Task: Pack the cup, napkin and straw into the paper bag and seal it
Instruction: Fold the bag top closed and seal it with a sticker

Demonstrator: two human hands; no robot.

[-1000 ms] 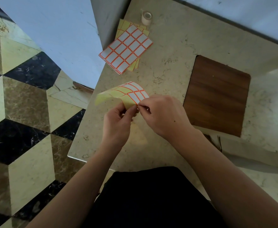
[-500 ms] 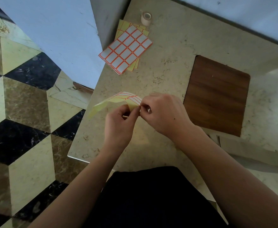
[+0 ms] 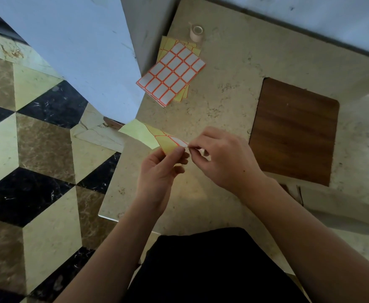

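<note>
the left hand [image 3: 159, 169] is pinching a bent yellow label sheet [image 3: 148, 136] to steady it, while the right hand [image 3: 225, 158] is nipping one white sticker [image 3: 180, 142] at its corner, seemingly peeling a seal; spare sheets [image 3: 171, 75] are lying near the tape roll [image 3: 196, 32]; the bag, cup, napkin and straw aren't in sight

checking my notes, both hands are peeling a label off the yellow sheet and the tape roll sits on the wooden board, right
Not quite. The tape roll stands on the stone table, beyond the stack of label sheets, not on the wooden board. The head view shows it. The rest holds.
</note>
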